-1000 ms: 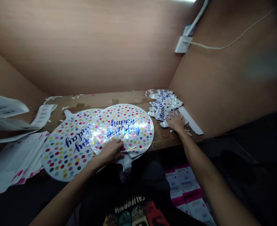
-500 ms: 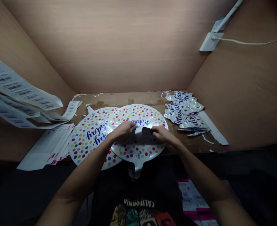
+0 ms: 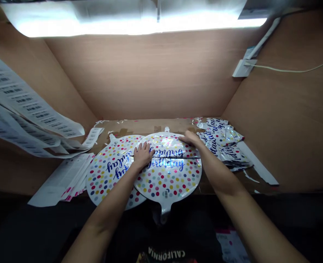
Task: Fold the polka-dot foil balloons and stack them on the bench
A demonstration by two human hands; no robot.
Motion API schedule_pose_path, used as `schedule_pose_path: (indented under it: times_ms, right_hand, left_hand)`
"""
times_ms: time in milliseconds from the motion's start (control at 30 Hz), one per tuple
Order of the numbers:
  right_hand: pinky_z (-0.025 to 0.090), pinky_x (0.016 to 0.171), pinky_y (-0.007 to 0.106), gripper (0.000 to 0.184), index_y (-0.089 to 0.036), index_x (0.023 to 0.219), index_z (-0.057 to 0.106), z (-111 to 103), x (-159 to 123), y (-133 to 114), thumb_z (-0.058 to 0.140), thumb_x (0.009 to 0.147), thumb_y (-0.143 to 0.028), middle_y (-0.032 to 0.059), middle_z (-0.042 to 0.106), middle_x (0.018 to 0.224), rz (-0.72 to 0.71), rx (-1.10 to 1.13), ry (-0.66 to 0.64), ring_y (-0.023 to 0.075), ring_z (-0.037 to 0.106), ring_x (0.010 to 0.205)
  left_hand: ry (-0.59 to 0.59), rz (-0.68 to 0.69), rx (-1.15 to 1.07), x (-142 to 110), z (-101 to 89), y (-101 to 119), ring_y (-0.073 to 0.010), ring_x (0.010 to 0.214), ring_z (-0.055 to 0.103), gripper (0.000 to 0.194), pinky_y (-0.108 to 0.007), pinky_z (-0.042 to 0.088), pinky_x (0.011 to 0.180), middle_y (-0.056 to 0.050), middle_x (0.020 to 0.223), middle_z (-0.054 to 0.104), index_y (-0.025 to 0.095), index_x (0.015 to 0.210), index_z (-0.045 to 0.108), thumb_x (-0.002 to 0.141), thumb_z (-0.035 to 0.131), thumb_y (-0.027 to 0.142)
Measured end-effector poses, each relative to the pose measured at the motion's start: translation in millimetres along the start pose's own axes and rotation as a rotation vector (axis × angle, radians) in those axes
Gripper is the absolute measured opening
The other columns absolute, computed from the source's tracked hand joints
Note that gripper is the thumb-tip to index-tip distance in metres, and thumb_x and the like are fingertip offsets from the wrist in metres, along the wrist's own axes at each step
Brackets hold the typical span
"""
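Hiding some lettering (image 3: 165, 164), left hand (image 3: 143, 155) and right hand (image 3: 188, 137) lie spread on a dotted foil balloon (image 3: 168, 180).

Tan laminate walls (image 3: 139, 80) — a bright strip light (image 3: 134, 22) overhead — a white wall socket (image 3: 243, 68)

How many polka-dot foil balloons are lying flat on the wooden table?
2. One polka-dot foil balloon lies on top at the centre; a second balloon lies partly beneath it, to the left. The crumpled foil pile on the right may hide others.
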State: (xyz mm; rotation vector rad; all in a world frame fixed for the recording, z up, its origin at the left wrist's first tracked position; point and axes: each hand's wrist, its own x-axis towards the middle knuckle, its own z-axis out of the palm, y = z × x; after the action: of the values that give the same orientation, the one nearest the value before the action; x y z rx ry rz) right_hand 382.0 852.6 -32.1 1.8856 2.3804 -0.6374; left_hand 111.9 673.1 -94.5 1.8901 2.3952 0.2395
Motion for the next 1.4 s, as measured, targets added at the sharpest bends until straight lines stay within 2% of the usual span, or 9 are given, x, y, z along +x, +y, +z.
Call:
schedule_pose_path:
  times_ms: [133, 300, 500, 767, 900, 1000, 1100, 1233, 1400]
  right_hand:
    - [0.051, 0.077, 0.029, 0.04, -0.009, 0.104, 0.076, 12, -28, 21, 0.064, 0.097, -0.046, 0.0196, 0.076, 0.098, 0.077, -0.014, 0.001, 0.0268, 0.073, 0.089]
    - [0.047, 0.088, 0.032, 0.046, -0.011, 0.13, 0.065, 34, -59, 15, 0.037, 0.111, -0.043, 0.0248, 0.072, 0.114, 0.061, -0.082, 0.386, 0.0279, 0.07, 0.108]
    - [0.046, 0.08, 0.042, 0.048, -0.004, 0.122, 0.067, 19, -111, 96, 0.037, 0.111, -0.04, 0.0289, 0.072, 0.099, 0.202, -0.189, 0.458, 0.0335, 0.072, 0.094]
    - [0.047, 0.07, 0.034, 0.047, -0.015, 0.114, 0.069, 90, -187, 122, 0.047, 0.106, -0.056, 0.0156, 0.073, 0.081, 0.133, -0.252, 0.436, 0.0272, 0.072, 0.075]
    - [0.05, 0.076, 0.037, 0.045, -0.016, 0.113, 0.067, 103, -188, 124, 0.052, 0.103, -0.057, 0.0164, 0.074, 0.09, 0.119, -0.212, 0.456, 0.029, 0.072, 0.082]
    - [0.05, 0.092, 0.044, 0.055, -0.014, 0.132, 0.061, 82, -172, 121, 0.063, 0.096, -0.055, 0.0215, 0.072, 0.115, -0.043, -0.164, 0.583, 0.0351, 0.068, 0.109]
    - [0.038, 0.114, 0.053, 0.077, -0.014, 0.154, 0.043, 31, -156, 106, 0.069, 0.091, -0.049, 0.0229, 0.055, 0.149, -0.348, -0.086, 0.679, 0.0369, 0.051, 0.138]
    - [0.025, 0.125, 0.052, 0.037, -0.02, 0.133, 0.061, -27, -164, 74, 0.059, 0.098, -0.031, 0.0132, 0.064, 0.141, -0.798, 0.02, 0.599, 0.0285, 0.057, 0.133]
    - [0.036, 0.119, 0.051, 0.024, -0.022, 0.108, 0.071, 27, -204, 61, 0.049, 0.102, -0.017, 0.0102, 0.072, 0.125, -1.031, -0.029, 0.41, 0.0241, 0.065, 0.119]
  left_hand:
    - [0.047, -0.005, -0.016, -5, 16.7, -8, -0.0334, 0.161, 0.017, 0.071, -0.058, 0.011, 0.129, -0.009, 0.173, 0.028, 0.022, 0.164, 0.037, 0.105, 0.029, 0.062]
    - [0.036, -0.009, -0.015, -3, 16.5, -5, -0.035, 0.161, 0.016, 0.074, -0.06, 0.011, 0.128, -0.01, 0.173, 0.026, 0.021, 0.164, 0.037, 0.104, 0.026, 0.064]
    - [0.018, -0.023, -0.056, -2, 9.5, -11, -0.0352, 0.161, 0.014, 0.072, -0.064, 0.008, 0.127, -0.009, 0.174, 0.025, 0.023, 0.162, 0.04, 0.104, 0.027, 0.064]
    - [-0.228, 0.045, -0.073, 17, -19.3, 39, -0.0454, 0.132, 0.052, 0.089, -0.054, 0.044, 0.106, -0.026, 0.14, 0.061, 0.013, 0.132, 0.062, 0.071, 0.073, 0.078]
    - [-0.464, 0.124, -0.122, 11, -26.9, 65, -0.034, 0.094, 0.069, 0.052, -0.036, 0.052, 0.077, -0.019, 0.105, 0.075, 0.013, 0.105, 0.072, 0.072, 0.08, 0.053]
    - [-0.448, 0.252, -0.169, -2, -41.0, 71, -0.0244, 0.086, 0.069, 0.024, -0.029, 0.049, 0.073, -0.009, 0.095, 0.075, 0.018, 0.093, 0.072, 0.083, 0.071, 0.04]
    - [-0.171, 0.512, -0.136, -23, -71.4, 71, -0.0213, 0.091, 0.066, 0.016, -0.029, 0.049, 0.077, -0.008, 0.103, 0.072, 0.018, 0.095, 0.068, 0.096, 0.058, 0.03]
    - [0.287, 0.912, -0.058, -60, -117.1, 58, -0.0223, 0.097, 0.063, 0.017, -0.035, 0.051, 0.083, -0.01, 0.11, 0.07, 0.019, 0.099, 0.064, 0.104, 0.048, 0.022]
    - [0.257, 0.971, -0.056, -119, -94.0, 13, -0.0274, 0.119, 0.06, 0.016, -0.045, 0.049, 0.099, -0.01, 0.124, 0.07, 0.022, 0.102, 0.066, 0.102, 0.051, 0.017]
